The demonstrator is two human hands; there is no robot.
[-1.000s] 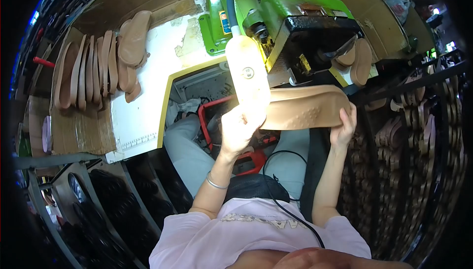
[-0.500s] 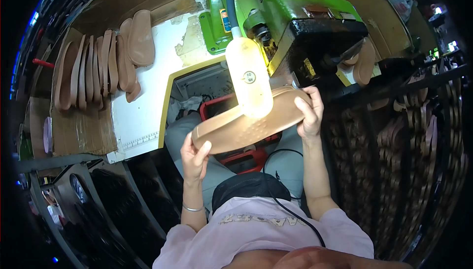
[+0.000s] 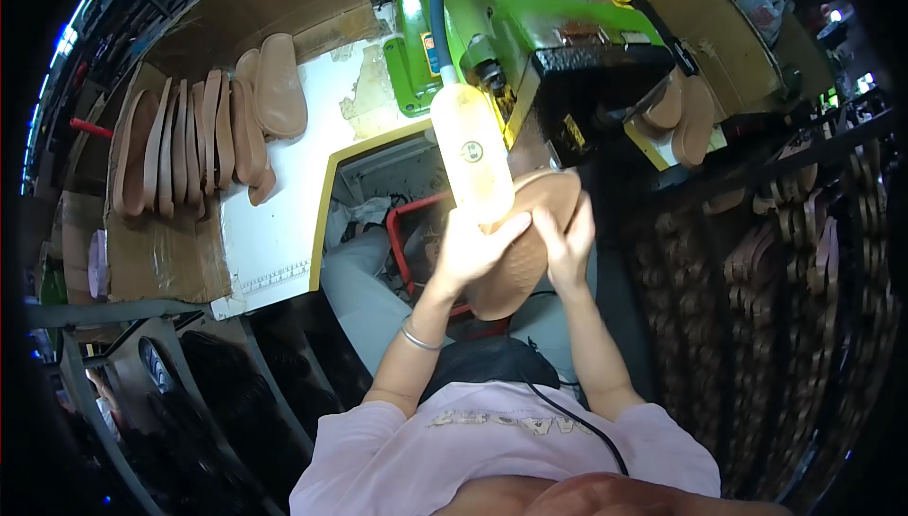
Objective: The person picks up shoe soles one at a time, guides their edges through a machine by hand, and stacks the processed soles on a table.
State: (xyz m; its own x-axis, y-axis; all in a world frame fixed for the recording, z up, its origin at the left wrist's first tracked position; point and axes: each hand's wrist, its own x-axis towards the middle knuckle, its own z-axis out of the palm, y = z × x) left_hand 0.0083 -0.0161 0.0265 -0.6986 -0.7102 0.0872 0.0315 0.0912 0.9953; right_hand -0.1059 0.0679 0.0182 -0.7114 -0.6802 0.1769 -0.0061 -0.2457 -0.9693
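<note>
A tan sandal footbed (image 3: pixel 512 281) with small raised bumps is held between my two hands, over my lap and below the green machine. It slants, one end up to the right and the other down towards me. My left hand (image 3: pixel 473 249) is closed on its left edge, the thumb lying across the upper surface. On the right side, my right hand (image 3: pixel 566 246) grips the other edge, its thumb close to the left one. The fingers underneath are hidden. A brightly glowing oblong lamp (image 3: pixel 471 161) hangs just above my left hand and covers part of the view.
The green machine (image 3: pixel 530 5) with its black head (image 3: pixel 605 71) stands in front. At left, several tan footbeds (image 3: pixel 180 147) lean in a row in a cardboard box (image 3: pixel 161 256) beside a white tabletop (image 3: pixel 270 232). More footbeds (image 3: pixel 695 123) lie at right, above crowded racks (image 3: pixel 757 327).
The footbed has turned from nearly level to a steep slant. My left hand has moved right and up along it, and both hands are now close together near its upper part.
</note>
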